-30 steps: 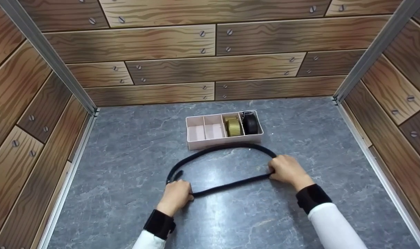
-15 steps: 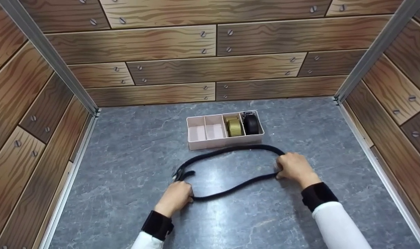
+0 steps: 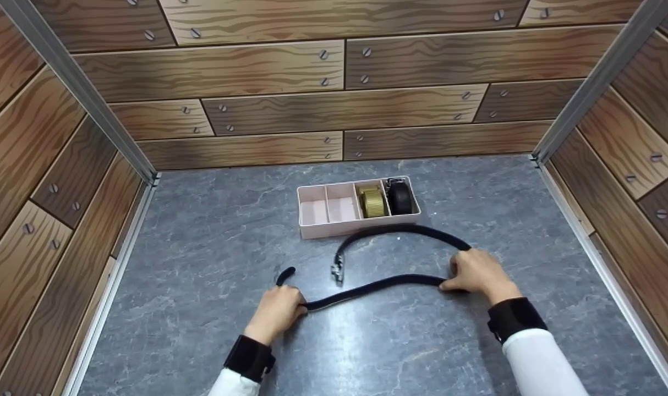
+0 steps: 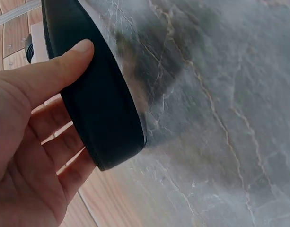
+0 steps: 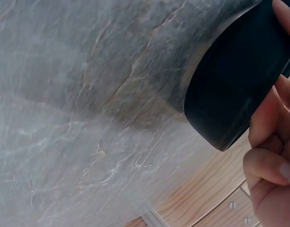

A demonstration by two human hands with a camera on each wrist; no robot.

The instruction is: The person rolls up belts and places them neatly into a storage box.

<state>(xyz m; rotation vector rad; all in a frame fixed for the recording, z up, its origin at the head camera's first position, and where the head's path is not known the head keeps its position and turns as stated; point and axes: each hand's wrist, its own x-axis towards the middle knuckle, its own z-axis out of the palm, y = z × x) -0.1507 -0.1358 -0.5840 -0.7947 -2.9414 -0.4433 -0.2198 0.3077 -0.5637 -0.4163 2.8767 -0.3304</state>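
Note:
A black belt (image 3: 378, 284) stands on its edge on the grey marbled surface, bent into an open curve. Its silver buckle (image 3: 337, 270) is at the loose end, in front of the box. Near the belt's tip, which sticks up past the fingers, my left hand (image 3: 276, 311) grips the strap; in the left wrist view the thumb (image 4: 71, 64) lies on its flat face with fingers behind. My right hand (image 3: 480, 272) pinches the strap at the right-hand bend. The part inside that hand is hidden in the head view.
Behind the belt stands a pale pink divided box (image 3: 334, 226). It holds a rolled yellow-green strap (image 3: 373, 201) and a rolled black belt (image 3: 401, 199) in its right compartments. Wood-patterned walls (image 3: 257, 71) with metal corner posts enclose three sides.
The belt's loop has come apart, with the buckle end swinging right, away from my left hand. My right hand has moved right. The left hand has stayed nearly in place.

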